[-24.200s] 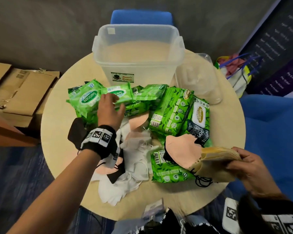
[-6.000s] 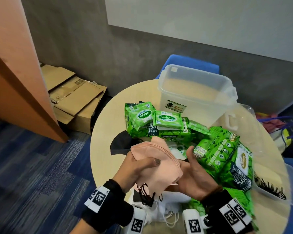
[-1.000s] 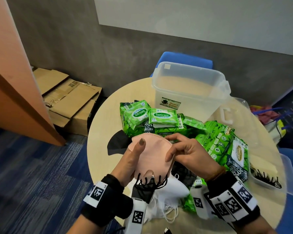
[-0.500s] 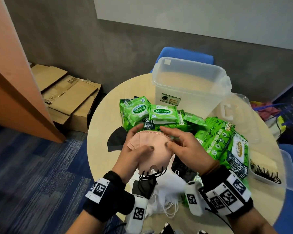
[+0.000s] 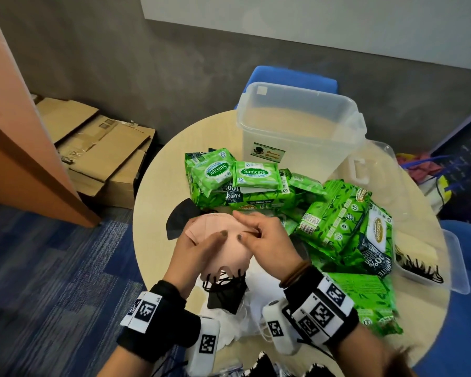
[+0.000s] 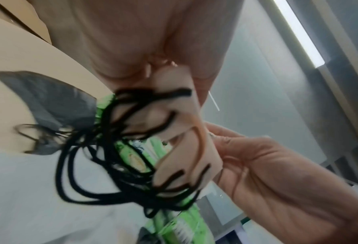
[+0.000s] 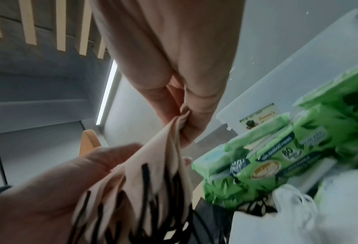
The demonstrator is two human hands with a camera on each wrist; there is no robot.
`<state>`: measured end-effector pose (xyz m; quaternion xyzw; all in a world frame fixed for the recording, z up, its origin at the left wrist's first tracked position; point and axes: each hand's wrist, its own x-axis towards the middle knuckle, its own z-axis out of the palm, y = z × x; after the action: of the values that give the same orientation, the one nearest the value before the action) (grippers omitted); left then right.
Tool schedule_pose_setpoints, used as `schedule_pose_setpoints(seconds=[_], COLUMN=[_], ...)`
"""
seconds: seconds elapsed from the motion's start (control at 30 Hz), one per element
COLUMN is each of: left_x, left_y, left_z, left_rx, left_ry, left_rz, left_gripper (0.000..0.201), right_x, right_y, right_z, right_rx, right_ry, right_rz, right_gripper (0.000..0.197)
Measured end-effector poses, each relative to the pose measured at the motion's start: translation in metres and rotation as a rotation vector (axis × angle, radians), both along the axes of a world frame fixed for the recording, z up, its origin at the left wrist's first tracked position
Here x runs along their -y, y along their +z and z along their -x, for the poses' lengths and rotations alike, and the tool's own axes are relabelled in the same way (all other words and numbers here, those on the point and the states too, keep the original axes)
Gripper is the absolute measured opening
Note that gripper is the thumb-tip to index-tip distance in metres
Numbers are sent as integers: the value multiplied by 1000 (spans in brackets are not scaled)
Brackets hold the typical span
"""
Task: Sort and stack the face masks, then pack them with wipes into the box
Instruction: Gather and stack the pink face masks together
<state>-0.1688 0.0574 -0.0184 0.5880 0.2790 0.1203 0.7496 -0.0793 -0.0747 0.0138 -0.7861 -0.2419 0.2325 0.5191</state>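
Both hands hold a stack of pink face masks (image 5: pixel 223 246) with black ear loops above the table's near side. My left hand (image 5: pixel 199 251) grips the stack from the left, thumb across its front. My right hand (image 5: pixel 259 238) pinches its upper right edge. In the wrist views the pink masks (image 6: pixel 186 132) (image 7: pixel 152 173) fan out, loops dangling. Black masks (image 5: pixel 182 219) and white masks (image 5: pixel 256 303) lie on the table beneath. Green wipe packs (image 5: pixel 256 186) are heaped mid-table. The clear plastic box (image 5: pixel 299 126) stands open at the far edge.
The round wooden table (image 5: pixel 158 186) has bare room on its left. The box's clear lid (image 5: pixel 375 180) lies to the right, and a small clear tray (image 5: pixel 433 268) with masks sits at the right edge. Flattened cardboard (image 5: pixel 98 148) lies on the floor left. A blue chair (image 5: pixel 291 77) stands behind.
The right hand's fingers have slid along the top edge of the pink stack and now pinch it. The left thumb has shifted across the front. The stack stays in both hands.
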Motion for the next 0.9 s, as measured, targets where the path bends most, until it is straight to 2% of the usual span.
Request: schedule_pose_setpoints(seconds=[0.1,0.23,0.37,0.43,0.5,0.57,0.7,0.77,0.9], left_x=[-3,-10,-20,-25,-31,-35,-39,-38,-37], left_y=[-6,-8,-7,-6,-6,-5,-1,0,-1], left_z=[13,27,39,44,48,51,54,56,58], left_rx=[5,-2,-4,-9,-18,-31,-43,-47,-56], left_ry=[10,40,118,154,179,200,222,227,232], left_rz=[-40,-85,-75,-73,-58,-48,-45,-42,-42], left_gripper=[51,37,34,34,32,33,31,31,31], right_x=[-5,-5,1,1,-1,-5,-10,-10,-8], right_y=[-8,-9,-13,-21,-29,-37,-44,-49,-54], right_z=[7,-8,-56,-75,-82,-81,-72,-70,-70], right_rx=[-26,3,69,100,99,110,104,120,205], right_ry=[22,-4,-146,-148,-70,82,399,445,439], right_rz=[44,143,435,596,710,816,995,1044,1039], right_gripper=[44,28,19,15,13,13,26,28,12])
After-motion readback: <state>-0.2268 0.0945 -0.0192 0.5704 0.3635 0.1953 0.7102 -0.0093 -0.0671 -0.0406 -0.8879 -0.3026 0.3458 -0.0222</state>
